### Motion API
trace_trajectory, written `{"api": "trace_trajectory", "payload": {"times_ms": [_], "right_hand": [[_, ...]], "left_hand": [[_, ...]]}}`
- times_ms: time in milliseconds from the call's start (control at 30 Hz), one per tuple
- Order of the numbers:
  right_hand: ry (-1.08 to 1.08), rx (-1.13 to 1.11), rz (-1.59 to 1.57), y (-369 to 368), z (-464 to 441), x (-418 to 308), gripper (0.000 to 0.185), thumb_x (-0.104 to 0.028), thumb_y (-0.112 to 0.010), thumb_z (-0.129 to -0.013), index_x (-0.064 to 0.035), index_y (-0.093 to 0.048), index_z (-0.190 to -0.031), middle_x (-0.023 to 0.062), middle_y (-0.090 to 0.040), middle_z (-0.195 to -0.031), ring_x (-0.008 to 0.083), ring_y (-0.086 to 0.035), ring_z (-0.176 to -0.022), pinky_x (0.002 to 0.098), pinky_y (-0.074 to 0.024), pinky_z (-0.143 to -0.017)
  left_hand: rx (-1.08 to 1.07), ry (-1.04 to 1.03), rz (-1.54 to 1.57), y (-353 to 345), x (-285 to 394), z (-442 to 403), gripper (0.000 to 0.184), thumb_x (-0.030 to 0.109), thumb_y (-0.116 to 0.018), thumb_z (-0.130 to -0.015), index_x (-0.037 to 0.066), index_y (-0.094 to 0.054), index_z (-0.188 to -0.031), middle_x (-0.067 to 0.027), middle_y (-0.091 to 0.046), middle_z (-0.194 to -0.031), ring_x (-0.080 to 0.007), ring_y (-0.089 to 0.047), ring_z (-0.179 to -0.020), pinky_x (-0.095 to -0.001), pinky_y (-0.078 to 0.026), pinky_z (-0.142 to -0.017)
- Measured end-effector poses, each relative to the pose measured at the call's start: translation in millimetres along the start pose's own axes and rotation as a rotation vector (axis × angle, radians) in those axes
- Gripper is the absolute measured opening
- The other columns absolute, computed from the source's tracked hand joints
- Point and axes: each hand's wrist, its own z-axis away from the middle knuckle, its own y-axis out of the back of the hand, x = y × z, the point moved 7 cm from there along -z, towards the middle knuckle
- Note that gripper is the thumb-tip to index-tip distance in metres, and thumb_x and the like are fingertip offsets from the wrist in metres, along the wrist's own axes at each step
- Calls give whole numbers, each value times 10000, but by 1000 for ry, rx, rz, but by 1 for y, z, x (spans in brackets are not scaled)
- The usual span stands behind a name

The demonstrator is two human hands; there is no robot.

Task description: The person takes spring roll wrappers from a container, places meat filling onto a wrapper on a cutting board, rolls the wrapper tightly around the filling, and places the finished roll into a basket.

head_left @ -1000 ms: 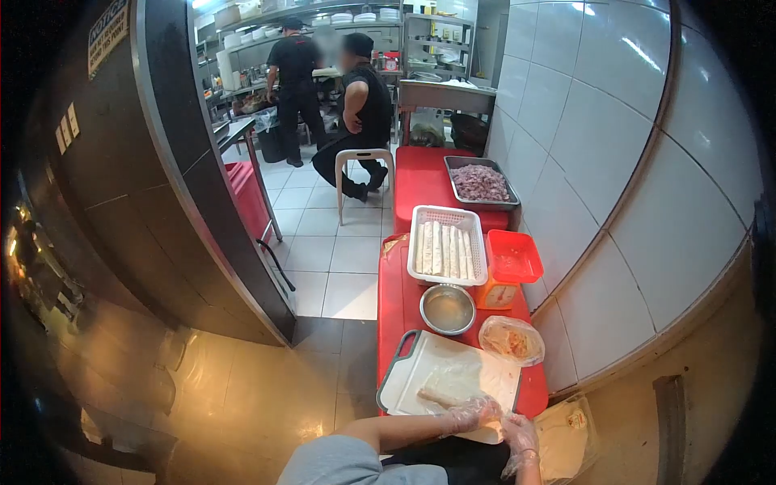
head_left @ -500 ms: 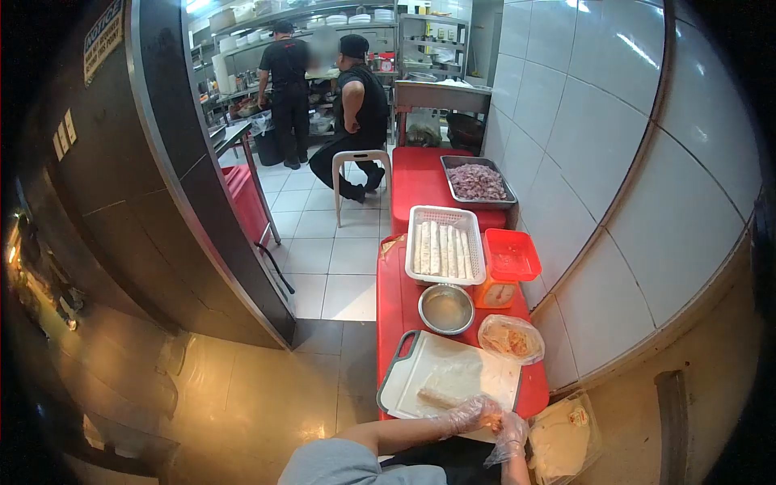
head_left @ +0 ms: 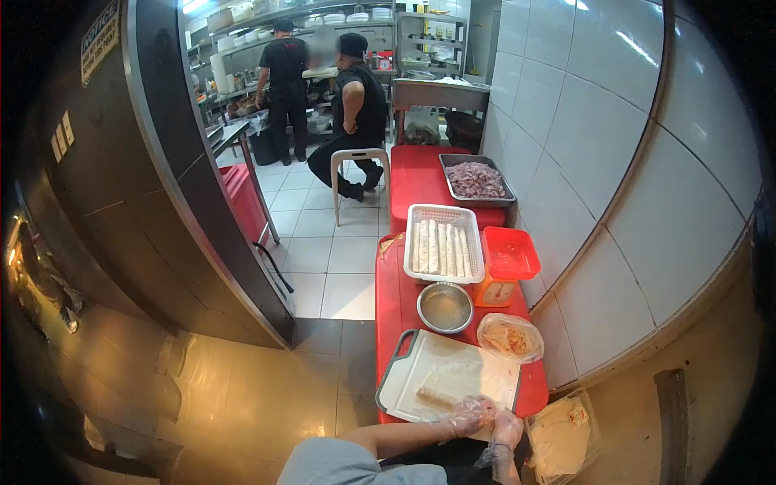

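Note:
Both my hands wear clear plastic gloves and meet at the near right edge of the white cutting board (head_left: 404, 384). My left hand (head_left: 470, 415) is closed beside the right end of a pale filled roll (head_left: 436, 397). That roll lies on a thin whitish wrapper sheet (head_left: 453, 374) on the board. My right hand (head_left: 506, 430) is also closed, its fingers against those of the left. Whatever is between the fingers is too small and covered to make out. Beyond the board's right corner sits a plastic-lined bowl of orange shredded filling (head_left: 511, 339).
Farther along the red table (head_left: 394, 279) are a metal bowl of liquid (head_left: 445, 308), a white basket of rolls (head_left: 414, 267), an orange scale with a red tray (head_left: 512, 252) and a metal pan of chopped meat (head_left: 475, 180). Stacked wrappers (head_left: 559, 440) lie right. Two people are in the kitchen behind.
My right hand has turned slightly and its fingers are drawn closer to the left hand. The roll and everything on the table keep their places.

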Motion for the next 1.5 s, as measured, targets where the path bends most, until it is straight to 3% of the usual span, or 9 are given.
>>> {"api": "trace_trajectory", "payload": {"times_ms": [67, 233, 567, 733, 833, 867, 1033, 1400, 1500], "right_hand": [[285, -100, -17, -5, 2, -19, 225, -89, -625, -832, 17, -556, -646, 71, -483, -565, 99, -423, -535, 320, -338, -489], [501, 76, 419, -4, 23, -51, 314, -195, -665, -850, -24, -564, -607, 176, -561, -692, 367, -574, -740, 470, -409, -644], [874, -234, 619, -18, 17, -65, 130, -122, -634, -687, -77, -569, -584, 125, -558, -600, 345, -583, -610, 465, -450, -583], [912, -357, 600, -18, 15, -62, 133, -117, -613, -687, -82, -548, -576, 131, -572, -637, 338, -599, -660, 463, -444, -582], [845, -350, 582, -16, 13, -48, 89, -126, -596, -761, -59, -595, -701, 164, -601, -746, 346, -612, -777, 465, -482, -660], [799, -331, 503, -14, 12, -40, 92, -125, -588, -796, -44, -610, -758, 177, -609, -785, 357, -610, -814, 471, -494, -697], [932, -434, 732, -17, 30, -50, 244, -138, -583, -869, -3, -646, -1062, 216, -641, -1129, 378, -601, -1108, 437, -504, -927], [605, -978, 787, -23, -1, -37, 573, -343, -457, -986, -91, -370, -1493, 130, -288, -1583, 255, -235, -1477, 423, -206, -1175], [694, -918, 857, -34, -12, -29, 572, -345, -450, -991, -81, -363, -1490, 127, -291, -1580, 247, -238, -1474, 426, -226, -1164]], "left_hand": [[-3, -8, -36, -7, -2, -1, 153, 206, -587, -852, 108, -666, -940, -73, -664, -1015, -309, -635, -987, -414, -524, -810], [-9, 166, 193, -11, -18, -3, 128, 159, -592, -841, 79, -643, -927, -105, -660, -999, -333, -636, -958, -407, -526, -797], [130, -100, 251, 13, 2, 2, 310, 126, -528, -899, 18, -602, -1181, -198, -626, -1192, -372, -607, -1103, -435, -491, -955], [248, -100, 272, 8, -9, 6, 277, 157, -601, -881, 50, -628, -1135, -164, -660, -1076, -332, -652, -988, -407, -534, -837], [290, -147, -106, -7, -7, 15, 279, 149, -624, -859, 75, -628, -1128, -141, -663, -1035, -326, -644, -981, -435, -524, -853], [346, -79, 76, 17, -12, 17, 341, 168, -686, -800, 68, -623, -1119, -137, -657, -1032, -327, -644, -969, -441, -523, -819], [50, 234, -84, 50, -20, 36, 601, 266, -701, -779, 99, -529, -1331, -113, -542, -1354, -294, -482, -1283, -555, -330, -1051], [3, 223, -65, 56, -20, 39, 547, 267, -687, -813, 87, -542, -1309, -121, -555, -1323, -299, -492, -1268, -547, -341, -1043], [12, 218, -59, 58, -18, 40, 543, 258, -686, -808, 87, -544, -1303, -120, -565, -1300, -296, -502, -1249, -540, -348, -1035]]}}
